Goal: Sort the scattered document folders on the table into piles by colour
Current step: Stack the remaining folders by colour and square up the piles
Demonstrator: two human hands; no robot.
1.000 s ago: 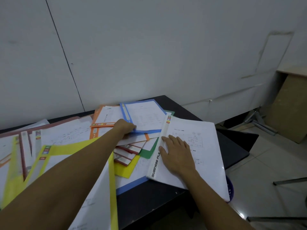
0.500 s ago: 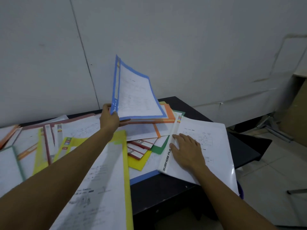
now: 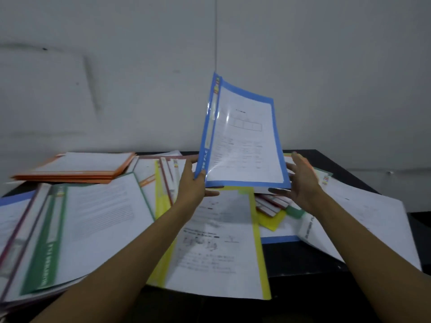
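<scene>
- the blue folder [image 3: 242, 141] is up in the air, standing almost straight, above the mess in the middle of the counter [image 3: 303, 259].
- the left hand [image 3: 193, 185] pinches its bottom corner by the spine.
- the right hand [image 3: 300, 180] is loose, fingers spread, right by the folder's other bottom corner. i cannot tell if it touches yet.
- a second ago the blue folder lay flat on the heap, and the right hand pressed flat on the white folder [image 3: 363, 220]. now the folder is lifted and that hand has let the white one go.
- so one folder is picked and needs its pile. a blue edge [image 3: 279, 239] peeks out below, maybe a friend for it.
- an orange pile [image 3: 77, 169] sits neat at the back left. the yellow folder [image 3: 217, 248] and green folder [image 3: 51, 241] lie unsorted.
</scene>
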